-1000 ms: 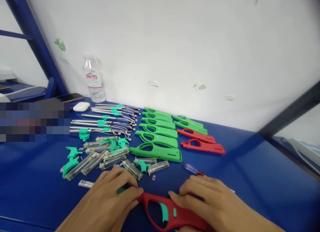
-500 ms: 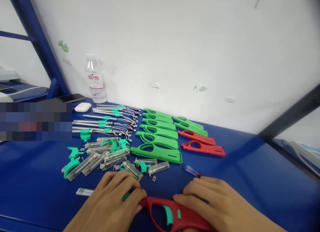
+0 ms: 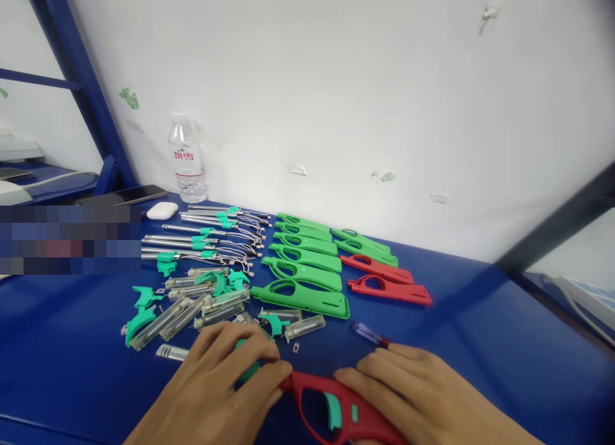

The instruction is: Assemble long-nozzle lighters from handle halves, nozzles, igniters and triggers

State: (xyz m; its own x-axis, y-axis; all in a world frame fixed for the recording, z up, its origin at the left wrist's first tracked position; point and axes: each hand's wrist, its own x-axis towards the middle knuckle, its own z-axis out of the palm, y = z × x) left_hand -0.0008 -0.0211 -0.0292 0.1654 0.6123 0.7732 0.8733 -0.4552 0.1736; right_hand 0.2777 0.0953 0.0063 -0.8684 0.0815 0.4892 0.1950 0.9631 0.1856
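Note:
A red long-reach lighter (image 3: 372, 422) lies between my hands at the bottom of the view, with a teal trigger (image 3: 333, 412) showing in its loop. My left hand (image 3: 225, 381) is closed around its neck. A silver metal tube (image 3: 172, 352) sticks out to the left from under that hand, and a bit of green shows between the fingers. My right hand (image 3: 413, 394) grips the rear of the red handle, fingers on top, thumb side hidden below. Just beyond the right knuckles lies a clear purple piece with a dark red end (image 3: 368, 333).
Clear fuel tanks (image 3: 221, 304) and teal triggers (image 3: 139, 323) are heaped left of centre. Behind them lie metal tubes with wires (image 3: 202, 240). Green lighter shells (image 3: 307, 298) and red shells (image 3: 389, 291) form rows. A water bottle (image 3: 187, 163) stands against the wall.
Both hands keep their hold on the red lighter, which has shifted slightly to the right in the view. The camera view has tilted a little.

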